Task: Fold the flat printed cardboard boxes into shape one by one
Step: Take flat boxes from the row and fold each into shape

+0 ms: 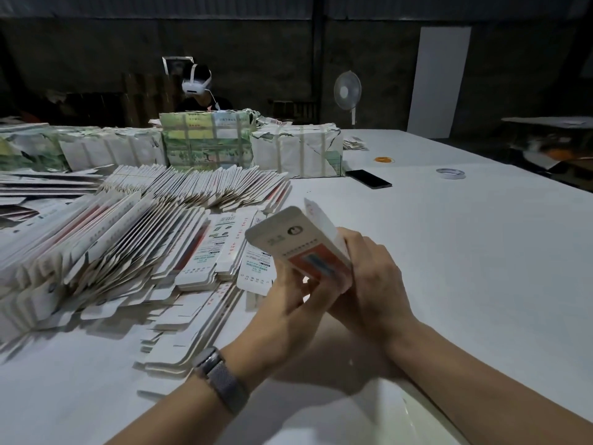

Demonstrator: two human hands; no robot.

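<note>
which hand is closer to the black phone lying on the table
Right. The right hand, gripping the box, sits below the black phone on its side; the left hand holds the box lower and further left.

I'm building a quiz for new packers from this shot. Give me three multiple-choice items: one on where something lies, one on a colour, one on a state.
1. Where does the black phone lie?
A. On the table, beyond the hands
B. On the flat boxes
C. On the floor

2. What colour is the printed panel near the lower end of the held box?
A. Blue
B. Orange-red
C. Purple

3. How is the box held?
A. It lies untouched on the table
B. Left hand alone
C. Both hands, with the right hand

Answers: 1 A, it rests on the bare white top near the bundles; 2 B, the panel shows orange-red; 3 C, fingers of both hands curl round it above the table.
</note>
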